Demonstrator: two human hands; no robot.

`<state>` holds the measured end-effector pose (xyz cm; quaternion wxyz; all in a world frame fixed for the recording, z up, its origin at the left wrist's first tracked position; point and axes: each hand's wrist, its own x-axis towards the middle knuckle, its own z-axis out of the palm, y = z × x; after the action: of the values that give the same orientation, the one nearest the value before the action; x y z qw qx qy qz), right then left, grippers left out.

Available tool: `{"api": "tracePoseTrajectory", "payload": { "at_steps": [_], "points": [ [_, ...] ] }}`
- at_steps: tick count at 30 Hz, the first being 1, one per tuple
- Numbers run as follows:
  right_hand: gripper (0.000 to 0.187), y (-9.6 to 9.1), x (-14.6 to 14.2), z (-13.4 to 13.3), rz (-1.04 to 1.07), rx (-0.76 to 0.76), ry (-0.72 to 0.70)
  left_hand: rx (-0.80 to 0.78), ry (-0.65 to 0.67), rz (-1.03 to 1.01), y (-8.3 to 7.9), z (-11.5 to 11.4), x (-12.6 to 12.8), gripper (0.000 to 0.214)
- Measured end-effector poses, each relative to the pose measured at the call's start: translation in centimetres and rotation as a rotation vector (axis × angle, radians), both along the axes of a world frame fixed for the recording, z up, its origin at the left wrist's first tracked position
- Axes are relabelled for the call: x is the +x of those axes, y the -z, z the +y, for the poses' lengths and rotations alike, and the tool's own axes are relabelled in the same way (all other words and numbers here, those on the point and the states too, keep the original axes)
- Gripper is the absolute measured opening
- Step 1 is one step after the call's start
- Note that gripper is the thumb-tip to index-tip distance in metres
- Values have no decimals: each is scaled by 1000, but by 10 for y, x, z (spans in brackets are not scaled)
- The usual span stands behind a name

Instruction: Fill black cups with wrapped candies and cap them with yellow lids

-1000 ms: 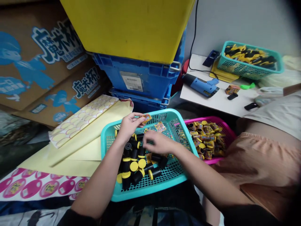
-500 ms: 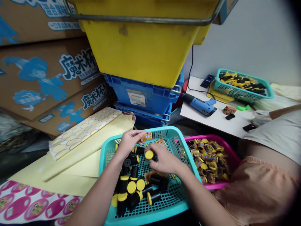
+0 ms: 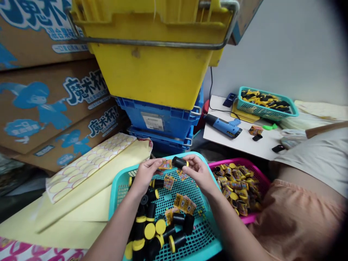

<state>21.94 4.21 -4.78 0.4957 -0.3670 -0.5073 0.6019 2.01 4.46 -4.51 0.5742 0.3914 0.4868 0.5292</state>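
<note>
We have a teal basket [image 3: 115,203] beside a pink basket [image 3: 262,181] heaped with wrapped tubes [image 3: 234,188], while black tubes [image 3: 140,228] with yellow caps and loose printed labels [image 3: 184,203] remain in the teal one. Our right hand [image 3: 198,173] pinches a black tube [image 3: 179,162] above the teal rim, and our left hand [image 3: 146,175] grips a small label [image 3: 165,165] just beside it.
</note>
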Motion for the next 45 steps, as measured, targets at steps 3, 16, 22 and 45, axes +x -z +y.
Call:
{"api": "tracePoseTrajectory", "payload": {
  "at_steps": [3,16,22,45],
  "points": [
    [32,3,1,2,-55,7,3,0,-27,-54,-1,-1,2,36],
    [33,1,6,0,-135,74,-33,0,4,21,-1,-3,2,37],
    [39,5,3,2,-258,109,47,-44,97,67,-7,-3,3,35],
    [41,13,-33,-6,373,-294,-304,-56,143,-96,-4,-12,23,36]
  ]
}}
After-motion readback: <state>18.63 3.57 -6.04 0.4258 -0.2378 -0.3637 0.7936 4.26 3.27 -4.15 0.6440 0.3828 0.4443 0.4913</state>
